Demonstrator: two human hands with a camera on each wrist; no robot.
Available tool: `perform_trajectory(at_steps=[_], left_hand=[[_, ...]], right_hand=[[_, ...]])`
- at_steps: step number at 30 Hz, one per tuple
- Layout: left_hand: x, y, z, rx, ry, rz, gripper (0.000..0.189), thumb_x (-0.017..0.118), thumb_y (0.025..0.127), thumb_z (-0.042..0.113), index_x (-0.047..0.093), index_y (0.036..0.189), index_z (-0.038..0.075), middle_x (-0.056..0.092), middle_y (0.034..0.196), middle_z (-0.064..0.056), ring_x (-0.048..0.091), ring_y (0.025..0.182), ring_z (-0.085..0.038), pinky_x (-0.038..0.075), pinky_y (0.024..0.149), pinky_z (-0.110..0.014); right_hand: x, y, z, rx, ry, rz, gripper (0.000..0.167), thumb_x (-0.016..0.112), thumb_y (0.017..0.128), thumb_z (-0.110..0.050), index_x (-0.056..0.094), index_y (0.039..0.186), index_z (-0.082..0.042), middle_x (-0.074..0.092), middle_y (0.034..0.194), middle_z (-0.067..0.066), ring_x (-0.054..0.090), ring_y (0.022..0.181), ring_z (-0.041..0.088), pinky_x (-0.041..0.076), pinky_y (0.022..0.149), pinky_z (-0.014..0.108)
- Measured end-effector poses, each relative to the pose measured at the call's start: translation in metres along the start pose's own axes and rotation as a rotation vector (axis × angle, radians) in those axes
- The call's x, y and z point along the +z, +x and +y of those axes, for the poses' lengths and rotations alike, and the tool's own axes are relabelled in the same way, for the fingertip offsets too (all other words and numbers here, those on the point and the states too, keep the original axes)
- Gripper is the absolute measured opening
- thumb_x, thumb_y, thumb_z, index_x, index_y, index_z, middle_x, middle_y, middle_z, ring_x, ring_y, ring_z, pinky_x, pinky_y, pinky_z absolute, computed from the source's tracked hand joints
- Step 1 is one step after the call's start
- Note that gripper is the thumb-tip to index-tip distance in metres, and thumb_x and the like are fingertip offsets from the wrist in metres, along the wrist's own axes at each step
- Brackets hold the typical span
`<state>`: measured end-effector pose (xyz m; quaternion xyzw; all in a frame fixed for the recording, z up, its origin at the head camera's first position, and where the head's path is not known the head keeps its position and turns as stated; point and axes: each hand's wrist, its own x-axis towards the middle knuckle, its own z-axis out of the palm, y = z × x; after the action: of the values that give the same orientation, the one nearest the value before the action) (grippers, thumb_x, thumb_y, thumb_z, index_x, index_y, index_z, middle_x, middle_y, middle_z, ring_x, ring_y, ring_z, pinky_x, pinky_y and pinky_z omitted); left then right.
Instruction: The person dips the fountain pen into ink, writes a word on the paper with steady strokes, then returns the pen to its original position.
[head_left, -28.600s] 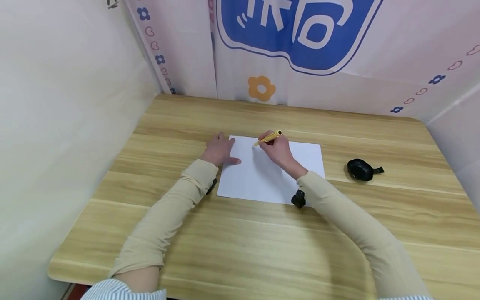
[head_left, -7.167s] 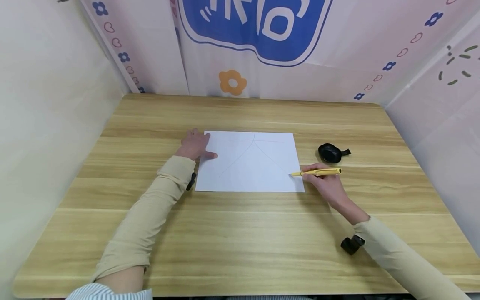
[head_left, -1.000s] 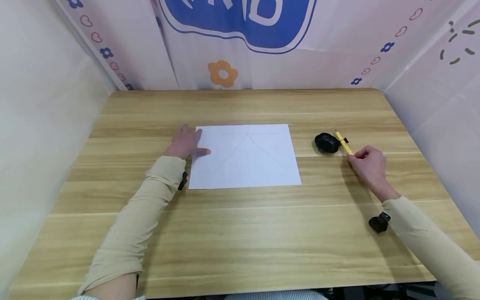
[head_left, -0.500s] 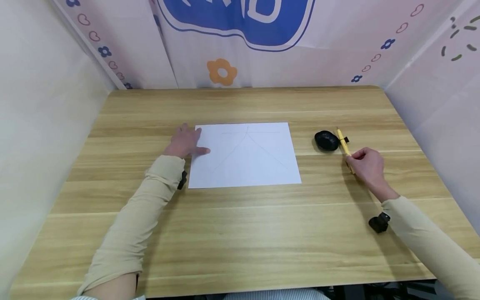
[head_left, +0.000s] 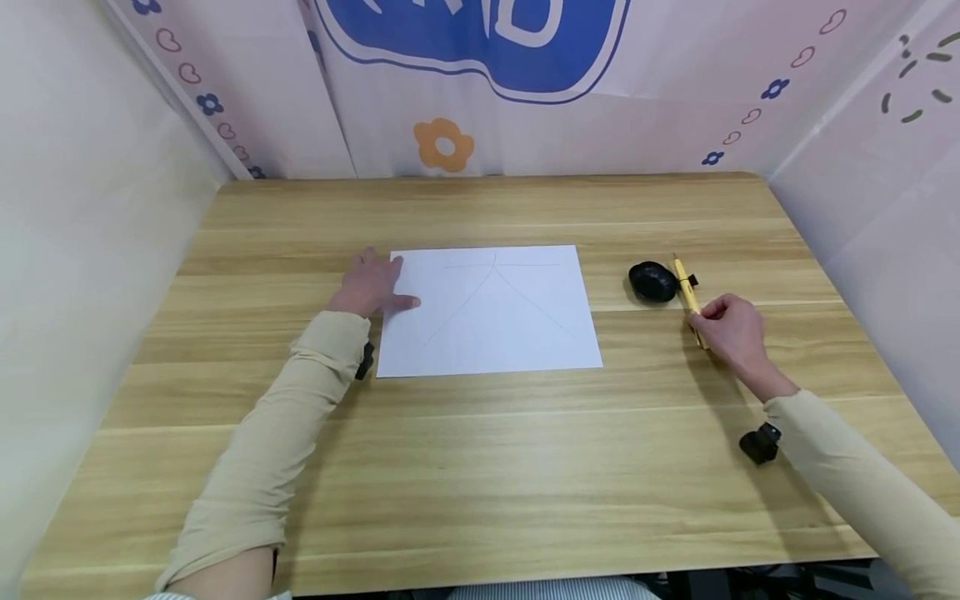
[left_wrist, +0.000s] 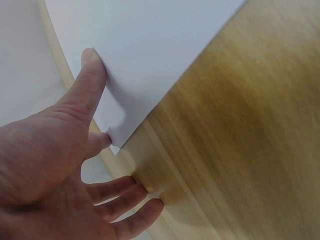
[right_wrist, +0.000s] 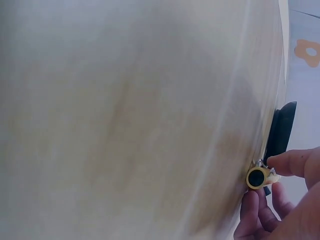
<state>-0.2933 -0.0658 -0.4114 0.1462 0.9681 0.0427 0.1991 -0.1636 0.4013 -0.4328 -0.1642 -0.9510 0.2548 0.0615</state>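
Observation:
My left hand (head_left: 366, 285) lies with spread, straight fingers at the far left corner of a white sheet of paper (head_left: 495, 333). In the left wrist view the thumb (left_wrist: 90, 80) and index fingertip touch the sheet, the other fingertips the wood. Thin drawn lines cross the paper: one near the top, two slanting apart below. Right of the sheet, my right hand (head_left: 733, 332) pinches a yellow pen (head_left: 686, 285) near its rear. The pen lies across the handle of a small black frying pan (head_left: 652, 282). Its round dark end (right_wrist: 256, 177) faces the right wrist camera.
Both stand on a wooden table (head_left: 480, 467), its front edge near my body. White walls (head_left: 90, 167) rise at left and right; a printed backdrop (head_left: 525, 133) with an orange flower closes the back.
Lines have appeared on the blank sheet. My right hand has carried the pen from the paper to the pan's handle, shifting it slightly in the last second. The left hand stays at the paper's corner.

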Motion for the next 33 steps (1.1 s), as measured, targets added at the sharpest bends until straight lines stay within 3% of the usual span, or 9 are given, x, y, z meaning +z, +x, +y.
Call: perform_trajectory(at_steps=[11,19,23,29,33], left_hand=[[0.001,-0.003,-0.001,-0.012,-0.007,0.0,0.085,0.06,0.089,0.045,0.021,0.148,-0.003,0.02,0.144,-0.04,0.025,0.13,-0.054,0.041,0.097,-0.059],[0.0,-0.002,0.001,0.004,0.019,0.011,0.085,0.06,0.089,0.047,0.024,0.147,-0.003,0.028,0.143,-0.037,0.028,0.129,-0.052,0.038,0.1,-0.058],[0.004,0.001,-0.001,0.017,0.066,0.014,0.086,0.059,0.088,0.051,0.026,0.147,-0.002,0.035,0.142,-0.033,0.031,0.127,-0.05,0.034,0.103,-0.056],[0.016,0.011,-0.001,0.019,0.057,-0.019,0.087,0.059,0.086,0.053,0.026,0.147,0.0,0.036,0.143,-0.031,0.029,0.128,-0.049,0.029,0.106,-0.056],[0.022,0.015,0.001,0.021,0.025,-0.023,0.088,0.06,0.085,0.054,0.028,0.146,0.0,0.039,0.142,-0.029,0.03,0.128,-0.047,0.031,0.106,-0.055]], right_hand=[[0.0,0.004,-0.001,-0.005,-0.009,-0.048,0.027,0.066,0.084,-0.023,0.06,0.089,0.003,0.063,0.081,0.017,0.051,0.064,0.018,0.038,0.058,0.026],[-0.002,0.008,-0.001,0.016,0.036,-0.089,0.032,0.061,0.087,-0.027,0.057,0.092,0.003,0.06,0.085,0.017,0.051,0.066,0.017,0.041,0.055,0.024],[-0.004,0.015,0.001,0.008,0.055,-0.082,0.038,0.057,0.09,-0.034,0.056,0.094,0.004,0.059,0.087,0.017,0.051,0.07,0.019,0.041,0.059,0.026],[-0.009,0.026,0.002,0.03,0.064,-0.049,0.041,0.053,0.092,-0.035,0.056,0.1,0.004,0.058,0.093,0.017,0.051,0.078,0.022,0.039,0.065,0.027],[-0.009,0.034,-0.011,0.018,0.093,-0.057,0.044,0.05,0.093,-0.035,0.057,0.109,0.006,0.059,0.101,0.019,0.053,0.084,0.024,0.041,0.068,0.027]])
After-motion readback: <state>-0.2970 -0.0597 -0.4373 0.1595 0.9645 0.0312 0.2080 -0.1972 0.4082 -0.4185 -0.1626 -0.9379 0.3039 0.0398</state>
